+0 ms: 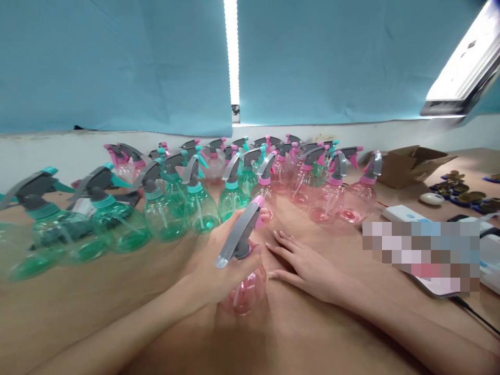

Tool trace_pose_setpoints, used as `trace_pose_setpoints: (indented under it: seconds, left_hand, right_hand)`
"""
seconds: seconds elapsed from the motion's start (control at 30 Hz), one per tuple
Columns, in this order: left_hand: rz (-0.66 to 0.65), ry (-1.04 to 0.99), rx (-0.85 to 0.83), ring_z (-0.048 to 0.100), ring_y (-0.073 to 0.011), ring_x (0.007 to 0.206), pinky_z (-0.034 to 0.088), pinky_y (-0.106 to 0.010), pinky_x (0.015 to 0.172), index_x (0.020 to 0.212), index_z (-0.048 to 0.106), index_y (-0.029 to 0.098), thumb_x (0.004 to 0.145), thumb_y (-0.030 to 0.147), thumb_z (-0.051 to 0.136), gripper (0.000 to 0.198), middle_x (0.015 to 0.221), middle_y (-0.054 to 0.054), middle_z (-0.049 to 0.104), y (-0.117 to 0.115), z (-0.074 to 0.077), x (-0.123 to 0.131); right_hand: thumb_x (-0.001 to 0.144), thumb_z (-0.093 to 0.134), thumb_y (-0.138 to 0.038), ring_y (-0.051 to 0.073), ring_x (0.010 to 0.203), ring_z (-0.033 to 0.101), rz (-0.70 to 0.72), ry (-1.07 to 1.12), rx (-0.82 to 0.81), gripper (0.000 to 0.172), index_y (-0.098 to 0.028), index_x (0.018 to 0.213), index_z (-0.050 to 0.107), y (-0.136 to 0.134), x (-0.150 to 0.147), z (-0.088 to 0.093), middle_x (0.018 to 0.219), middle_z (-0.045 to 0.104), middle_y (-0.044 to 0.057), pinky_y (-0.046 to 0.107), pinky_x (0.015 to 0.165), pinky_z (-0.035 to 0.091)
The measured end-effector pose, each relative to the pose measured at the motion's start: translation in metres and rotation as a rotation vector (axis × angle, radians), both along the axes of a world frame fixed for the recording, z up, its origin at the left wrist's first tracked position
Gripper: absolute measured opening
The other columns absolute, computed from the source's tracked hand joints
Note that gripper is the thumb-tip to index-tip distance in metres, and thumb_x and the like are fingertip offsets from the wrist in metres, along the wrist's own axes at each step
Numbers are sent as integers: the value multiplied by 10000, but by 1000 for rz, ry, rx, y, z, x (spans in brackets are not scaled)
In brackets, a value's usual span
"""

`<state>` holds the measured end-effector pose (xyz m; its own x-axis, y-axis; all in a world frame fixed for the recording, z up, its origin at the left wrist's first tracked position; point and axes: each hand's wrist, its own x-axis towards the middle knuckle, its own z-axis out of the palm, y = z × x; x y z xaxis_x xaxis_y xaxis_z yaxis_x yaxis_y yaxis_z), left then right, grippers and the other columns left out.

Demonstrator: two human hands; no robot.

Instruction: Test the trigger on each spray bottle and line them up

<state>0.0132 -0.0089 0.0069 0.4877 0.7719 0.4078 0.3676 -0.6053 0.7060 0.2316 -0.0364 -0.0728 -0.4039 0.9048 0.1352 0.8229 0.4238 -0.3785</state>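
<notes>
Closest to the camera, two bare arms reach out over the brown table (117,291). The left hand (219,268) is wrapped tight around the neck of a pink spray bottle (245,292). The bottle stands on the table in the middle, just in front of the person. Its grey trigger (237,237) sticks up over the hand, and the pink nozzle points away. The right hand (307,265) lies flat on the table just beside the bottle. Its fingers are open and spread, and it holds nothing.

On the right lies a thin black cable (477,315).

A bit farther back stand lots of spray bottles, close together. The green spray bottles (164,213) are on the left and in the middle. The other pink spray bottles (332,200) are more to the right. They all have grey triggers.

Farther to the right are a small white box (402,213), a white oval thing (432,198), some dark round things (457,190) and an open cardboard box (410,164).

At the very back a big blue curtain (117,62) hangs down. A bright strip of light (232,52) shines through a gap in it.
</notes>
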Motion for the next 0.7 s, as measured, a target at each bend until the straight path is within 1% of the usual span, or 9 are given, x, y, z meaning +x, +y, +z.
trace_pose_setpoints:
  seconds: [0.17,0.33,0.6,0.7]
  left_hand:
    - [-26,-8,0,463,-126,579,402,-244,539,1064,524,272,797,186,523,280,684,54,473,-1,1,0]
    - [-12,-23,-12,454,-125,581,387,-244,535,1003,516,263,762,171,530,258,681,58,439,-2,3,2]
    - [-13,-35,-66,423,-125,549,387,-244,510,1020,516,273,734,142,497,316,688,54,444,-4,5,2]
    - [-25,-30,-61,424,-130,547,388,-250,506,910,498,259,718,156,496,218,668,55,427,-6,8,2]
  right_hand:
    - [936,431,-610,330,1453,216,3,-11,-4,682,-165,1452,437,0,0,-1,1564,301,129,536,1168,238]
    - [937,426,-612,330,1454,212,3,-10,-3,686,-159,1451,438,-1,0,-1,1562,305,131,534,1173,225]
    - [926,417,-641,334,1454,210,9,2,13,700,-178,1449,442,-1,0,-3,1555,318,129,555,1170,221]
    - [939,422,-613,331,1458,198,8,7,18,671,-193,1462,422,-1,0,-4,1568,293,113,553,1171,221]
